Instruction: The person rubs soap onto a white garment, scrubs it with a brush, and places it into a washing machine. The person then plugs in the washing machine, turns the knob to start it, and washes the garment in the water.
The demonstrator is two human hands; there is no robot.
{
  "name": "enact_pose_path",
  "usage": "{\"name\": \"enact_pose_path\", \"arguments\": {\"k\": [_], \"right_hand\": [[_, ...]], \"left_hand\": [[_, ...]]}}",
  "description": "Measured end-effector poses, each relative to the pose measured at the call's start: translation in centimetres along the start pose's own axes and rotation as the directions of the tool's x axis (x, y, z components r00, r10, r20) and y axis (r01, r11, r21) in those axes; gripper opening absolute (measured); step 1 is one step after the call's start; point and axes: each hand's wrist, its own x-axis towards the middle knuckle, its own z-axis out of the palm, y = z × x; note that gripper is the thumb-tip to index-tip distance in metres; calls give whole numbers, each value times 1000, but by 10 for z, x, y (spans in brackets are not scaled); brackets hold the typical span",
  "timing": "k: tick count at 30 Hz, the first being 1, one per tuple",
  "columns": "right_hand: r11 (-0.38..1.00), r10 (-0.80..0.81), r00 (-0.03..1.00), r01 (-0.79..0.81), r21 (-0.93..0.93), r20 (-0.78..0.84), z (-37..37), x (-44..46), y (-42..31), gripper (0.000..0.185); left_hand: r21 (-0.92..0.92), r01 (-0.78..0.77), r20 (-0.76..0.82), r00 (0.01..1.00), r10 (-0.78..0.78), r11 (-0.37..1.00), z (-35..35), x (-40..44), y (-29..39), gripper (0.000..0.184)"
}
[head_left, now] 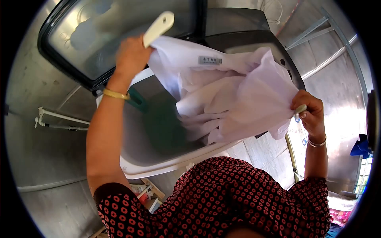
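A white garment (254,95) with a grey printed label is stretched between my hands over the open tub of a washing machine (152,158). My left hand (133,55), slightly blurred, is closed on the garment's upper left corner. A flat cream-coloured handle (159,27) with a hole in its end sticks out of the same hand; the rest of that tool is hidden. On the far side, my right hand (311,109) pinches the garment's edge, and a small pale green oval shows at its fingers. The garment's folds hang partly into the tub.
The machine's dark see-through lid (95,39) stands raised behind my left hand. Greenish water (162,123) appears to lie in the tub. A white pipe with a tap (59,115) runs along the metal wall at left. Wooden pieces (152,188) lie below the machine.
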Motion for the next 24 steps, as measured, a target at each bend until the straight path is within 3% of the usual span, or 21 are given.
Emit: {"name": "enact_pose_path", "arguments": {"k": [3, 4, 5, 7, 9, 10, 12, 15, 16, 17, 18, 20, 22, 23, 24], "right_hand": [[999, 23, 997, -22, -27, 70, 24, 16, -6, 16], [988, -16, 994, 33, -153, 108, 29, 23, -2, 13], [988, -23, 993, 41, -151, 118, 34, 31, 2, 13], [852, -91, 973, 187, -488, 213, 40, 42, 9, 11], [809, -115, 971, 214, -548, 209, 32, 43, 28, 11], [807, -83, 981, 168, -566, 173, 26, 42, 38, 11], [830, 12, 997, 32, -557, 74, 19, 40, 50, 12], [790, 105, 994, -67, -609, 26, 10, 40, 62, 14], [791, 102, 994, -65, -609, 26, 5, 37, 58, 14], [747, 47, 992, 41, -663, 115, 1, 38, 56, 13], [694, -3, 978, 152, -704, 208, -1, 42, 52, 12], [939, 185, 983, -175, -297, 6, 0, 58, 23, 21], [988, -51, 995, 63, -143, 85, 3, 83, -10, 22], [956, -185, 969, 216, -196, 164, 13, 96, -31, 20], [900, -309, 917, 367, -236, 251, 28, 108, -45, 20]], "left_hand": [[1, -34, -90, 995, 34, 999, -34, 19, 6, 24], [118, -36, -209, 976, 60, 992, -42, 26, 2, 26], [234, -23, -323, 941, 100, 972, -53, 30, 0, 28], [165, -122, -549, 813, 194, 979, -79, 36, -1, 14], [303, 43, -583, 798, 150, 952, -117, 31, 8, 16], [304, 43, -587, 795, 152, 952, -131, 34, 0, 16], [510, 57, -656, 672, 344, 858, -156, 45, -24, 14], [524, 40, -689, 607, 396, 851, -184, 45, -27, 14], [384, -12, -687, 664, 295, 923, -191, 29, -1, 15], [389, -7, -687, 664, 295, 921, -192, 22, 13, 15], [286, -78, -639, 728, 250, 955, -192, 17, 24, 15], [148, -104, -566, 807, 171, 983, -185, 8, 53, 15], [12, -285, -455, 852, 259, 959, -170, -4, 82, 16], [123, -321, -423, 839, 342, 939, -163, -1, 87, 16], [-3, -378, -346, 869, 354, 926, -160, -18, 107, 15]]}}
